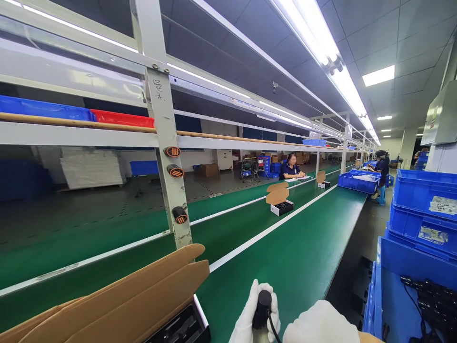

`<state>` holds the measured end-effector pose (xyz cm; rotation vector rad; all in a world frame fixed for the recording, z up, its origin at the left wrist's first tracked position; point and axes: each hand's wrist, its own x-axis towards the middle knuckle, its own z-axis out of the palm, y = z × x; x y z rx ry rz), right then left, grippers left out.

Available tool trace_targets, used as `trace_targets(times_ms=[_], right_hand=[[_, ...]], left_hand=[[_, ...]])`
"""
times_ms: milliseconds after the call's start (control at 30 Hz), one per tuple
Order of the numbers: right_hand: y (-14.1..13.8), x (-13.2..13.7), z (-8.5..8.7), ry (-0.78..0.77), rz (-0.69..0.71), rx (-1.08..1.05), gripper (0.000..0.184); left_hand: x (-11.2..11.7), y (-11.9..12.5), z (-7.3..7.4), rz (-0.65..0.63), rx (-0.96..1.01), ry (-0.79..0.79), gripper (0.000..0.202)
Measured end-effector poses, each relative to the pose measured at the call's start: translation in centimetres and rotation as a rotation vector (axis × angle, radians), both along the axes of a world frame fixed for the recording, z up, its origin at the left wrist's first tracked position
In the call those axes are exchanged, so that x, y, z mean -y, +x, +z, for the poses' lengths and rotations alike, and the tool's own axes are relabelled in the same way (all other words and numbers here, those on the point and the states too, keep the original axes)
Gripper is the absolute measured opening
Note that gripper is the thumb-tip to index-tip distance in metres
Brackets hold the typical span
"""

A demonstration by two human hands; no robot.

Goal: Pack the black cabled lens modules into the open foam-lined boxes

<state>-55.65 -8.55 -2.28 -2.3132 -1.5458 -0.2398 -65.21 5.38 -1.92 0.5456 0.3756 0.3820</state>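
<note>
My left hand [246, 317], in a white glove, is wrapped round a black cylindrical device with a cord [264, 302] at the bottom middle. The black cord runs down from the device towards my right hand. My right hand [319, 325], also in a white glove, is curled beside it at the lower right. Its fingertips are hidden, so what it holds does not show. To the left, an open cardboard box [171, 295] with raised brown flaps and a black insert sits on the green bench.
Blue bins [424, 195] are stacked at the right; the nearest bin [389, 267] holds black corded parts. Another open box [282, 206] stands farther along the green conveyor [235, 221]. A metal post [166, 119] rises at left. A person [291, 166] sits across the line.
</note>
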Motion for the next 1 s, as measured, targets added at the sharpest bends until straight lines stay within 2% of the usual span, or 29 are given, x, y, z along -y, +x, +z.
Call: trace_targets(times_ms=[67,167,200,267,333,400,500,567,633,700,800,867,933,1000], right_hand=[[0.0,-0.2,0.7,-0.054,0.077,-0.060,0.017],[0.5,-1.3,2.5,-0.179,0.315,-0.089,0.016],[0.8,-2.1,3.2,-0.173,0.370,-0.096,0.016],[1.7,-4.6,4.5,-0.057,0.377,-0.117,0.017],[2.6,-8.6,5.6,0.108,0.314,-0.124,0.017],[3.0,-14.0,6.6,0.247,0.284,-0.093,0.015],[2.2,-22.7,7.7,0.427,0.344,-0.061,0.011],[0.9,-27.5,8.1,0.523,0.380,-0.061,0.020],[-0.2,-31.1,8.2,0.602,0.392,-0.043,0.032],[-0.9,-33.4,8.1,0.659,0.388,0.000,0.033],[-1.3,-35.1,8.0,0.700,0.385,0.063,0.025],[-1.3,-34.8,8.3,0.706,0.390,0.035,0.022],[-1.5,-32.8,8.9,0.699,0.409,-0.061,0.021],[-2.3,-29.1,9.3,0.650,0.471,-0.169,0.021]], left_hand=[[-0.1,-0.2,0.2,-0.026,0.008,0.027,0.048],[-0.6,-0.8,0.2,-0.057,0.051,0.104,0.047],[-0.9,-1.2,0.2,-0.061,0.057,0.135,0.047],[-1.4,-2.0,0.1,-0.056,0.048,0.188,0.048],[-2.1,-3.1,-0.1,-0.026,0.044,0.230,0.049],[-2.9,-4.3,-0.4,0.017,0.060,0.249,0.051],[-4.8,-6.3,-1.4,0.087,0.070,0.260,0.053],[-6.2,-7.8,-2.1,0.123,0.060,0.262,0.054],[-7.5,-9.4,-2.6,0.158,0.055,0.261,0.053],[-8.3,-10.7,-2.8,0.190,0.047,0.247,0.051],[-9.0,-11.7,-2.6,0.248,0.015,0.209,0.051],[-9.3,-11.8,-2.4,0.293,-0.007,0.213,0.050],[-9.5,-11.7,-2.3,0.320,-0.007,0.230,0.048],[-9.8,-11.6,-2.3,0.326,0.021,0.226,0.048]])
